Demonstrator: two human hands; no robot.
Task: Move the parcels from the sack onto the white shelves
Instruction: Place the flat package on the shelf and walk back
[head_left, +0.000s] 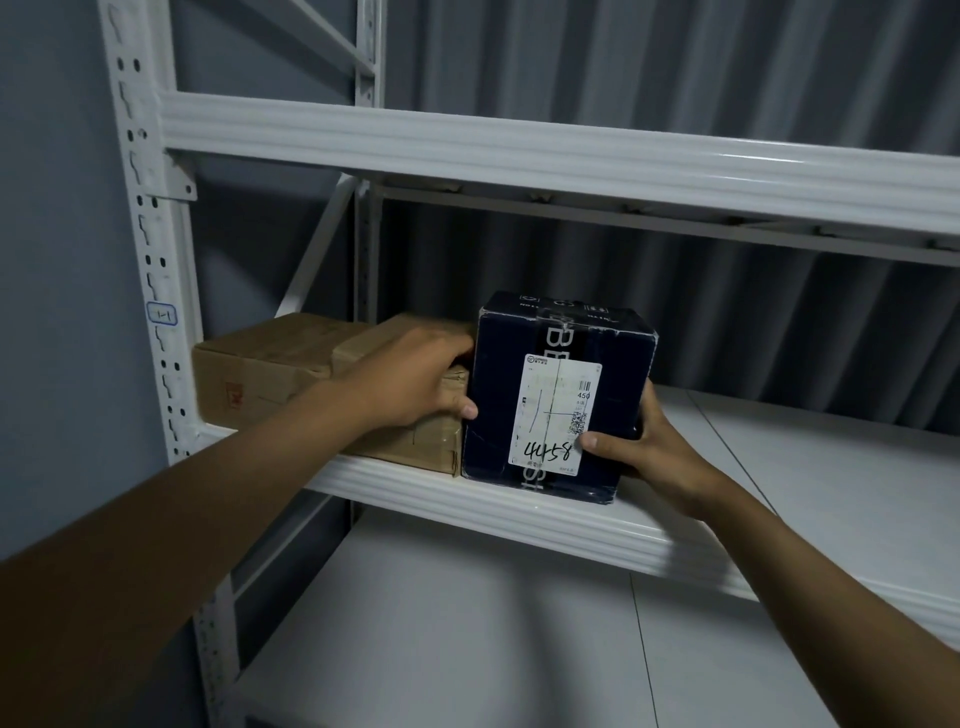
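Placing step in hand. Upright (156, 260) at far left carries the middle shelf (779, 467). A brown box (270, 374) lies at its left end. The left hand (415, 379) reaches over it, fingers gripping the left side of the dark parcel (561, 395). The parcel stands on the shelf's front edge, touching the brown box, label facing out. The right hand (644, 452) grips its lower right corner. Judgement: next, seat it fully back, then release both hands. Sack not in view.
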